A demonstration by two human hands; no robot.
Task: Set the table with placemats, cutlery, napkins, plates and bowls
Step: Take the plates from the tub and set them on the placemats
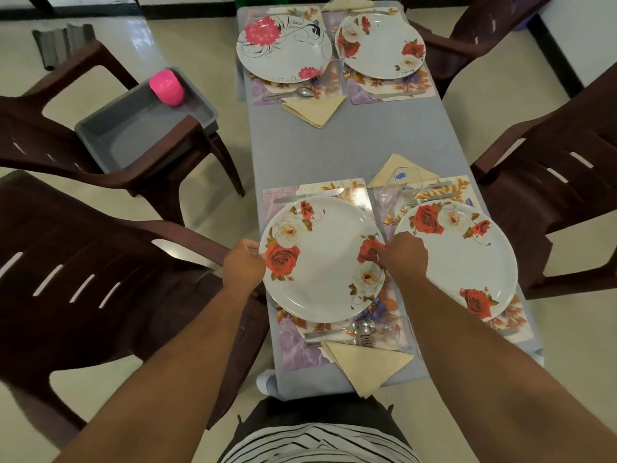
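Both hands grip one rose plate (322, 259) by its opposite rims: the left hand (243, 267) curls round the left edge, the right hand (405, 259) pinches the right edge. Under the grip lies a placemat (293, 349); a spoon (362, 326) and napkin (367, 364) sit just below the plate.

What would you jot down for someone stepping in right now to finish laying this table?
Left hand grips the left rim of the near-left round white plate with red roses; right hand grips its right rim.
That plate sits on a floral rectangular placemat, with steel spoon and fork and a folded cream napkin nearer the person.
Done: four placemats, four plates, cutlery and napkins on the grey table.
Left: no bowls in view. A pink cup stands in a grey tray on the chair.
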